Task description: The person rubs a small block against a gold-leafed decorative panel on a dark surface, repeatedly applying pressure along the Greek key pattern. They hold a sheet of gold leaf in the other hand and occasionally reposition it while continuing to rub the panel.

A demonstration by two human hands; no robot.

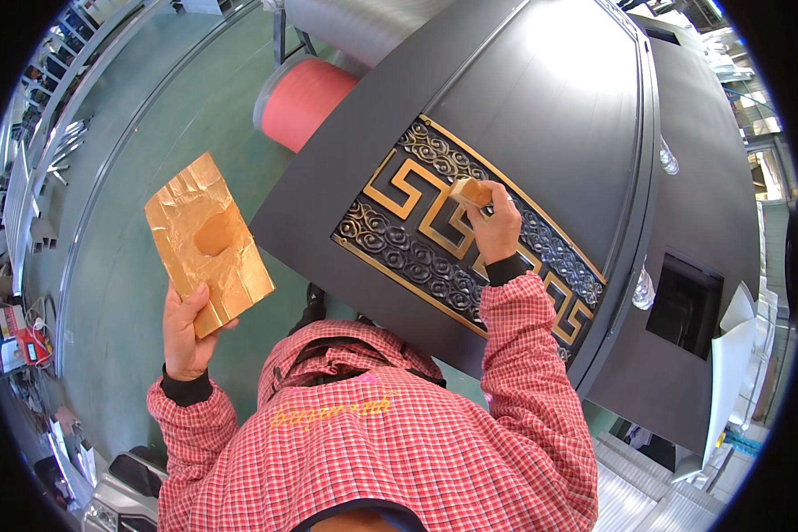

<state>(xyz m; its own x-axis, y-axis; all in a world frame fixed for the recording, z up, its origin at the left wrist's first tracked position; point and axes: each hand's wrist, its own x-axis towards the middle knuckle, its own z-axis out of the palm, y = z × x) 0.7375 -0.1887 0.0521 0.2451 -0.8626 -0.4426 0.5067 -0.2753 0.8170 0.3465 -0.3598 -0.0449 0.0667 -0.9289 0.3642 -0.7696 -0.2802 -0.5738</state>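
My left hand (184, 330) grips the lower edge of a flat, crinkled sheet of gold foil (173, 217), thumb on top. On the foil lies a dull brownish-gold patch (215, 235), perhaps paint. My right hand (496, 222) is closed around a small tan, gold-stained block (464, 191) that looks like a sponge. That block is over the gold key-pattern band (405, 189) of a dark grey door panel (319, 199); whether it touches the surface I cannot tell. Dark swirl relief (408, 257) with gold highlights runs along both sides of the band.
Beyond the panel's far left edge are a pink roll (309, 104) and a large roll of clear film (363, 27). A second dark panel with a rectangular opening (684, 306) stands to the right. Green floor (151, 133) stretches at left, with metal racks (40, 168) along the edge.
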